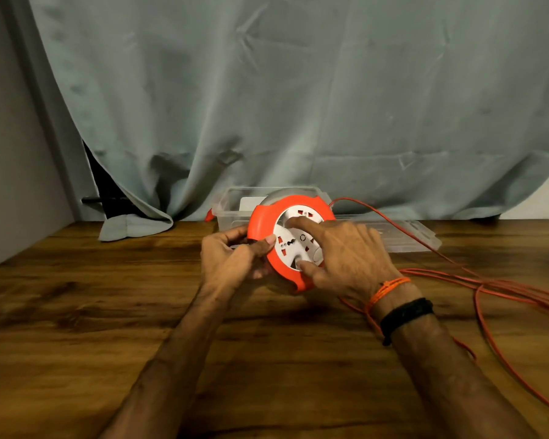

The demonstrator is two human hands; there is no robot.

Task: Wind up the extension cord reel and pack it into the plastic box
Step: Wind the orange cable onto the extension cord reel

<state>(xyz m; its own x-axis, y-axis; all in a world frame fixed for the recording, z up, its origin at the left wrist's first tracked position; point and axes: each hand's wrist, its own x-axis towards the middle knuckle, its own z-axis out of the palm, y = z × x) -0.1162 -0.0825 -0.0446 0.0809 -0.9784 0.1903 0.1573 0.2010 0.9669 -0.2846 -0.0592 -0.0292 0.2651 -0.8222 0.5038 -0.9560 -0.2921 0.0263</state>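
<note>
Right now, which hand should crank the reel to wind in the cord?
Right. The right hand already has fingers on the reel's white socket face, while the left hand grips the orange rim to steady it. Loose orange cord lies to the right.

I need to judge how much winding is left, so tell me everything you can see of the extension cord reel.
The extension cord reel is a round plastic drum with an orange rim and a white face with several sockets. It is held tilted above the wooden table, before the clear plastic box. The left hand grips its left rim; the right hand rests fingers on the white face. Much orange cord lies loose to the right, unwound.
</note>
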